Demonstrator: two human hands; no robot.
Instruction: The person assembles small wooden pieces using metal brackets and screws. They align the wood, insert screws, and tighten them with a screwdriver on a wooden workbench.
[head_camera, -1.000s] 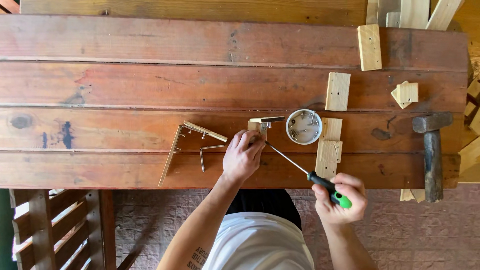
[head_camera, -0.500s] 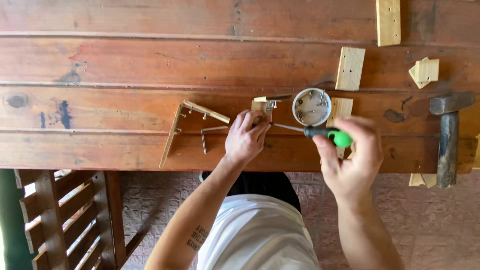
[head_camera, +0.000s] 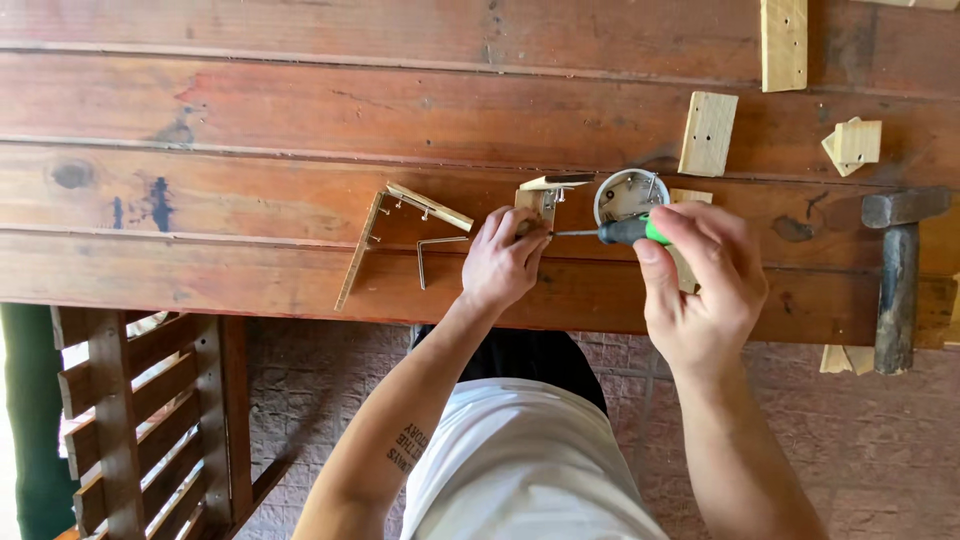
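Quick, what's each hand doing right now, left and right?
Left hand: closed on the small wooden block, pinning it to the table.
Right hand: closed around the green-handled screwdriver.

- Soft, even daylight covers the wooden bench (head_camera: 300, 110); no glare or blown highlights on the planks.
- Shadows are short and faint, lying just beside the wood blocks near the bench's far right corner.
- Below the bench's near edge the brick floor (head_camera: 330, 400) sits dimmer, in shade.
- Focus is sharp throughout; the planks bow only slightly toward the frame edges.
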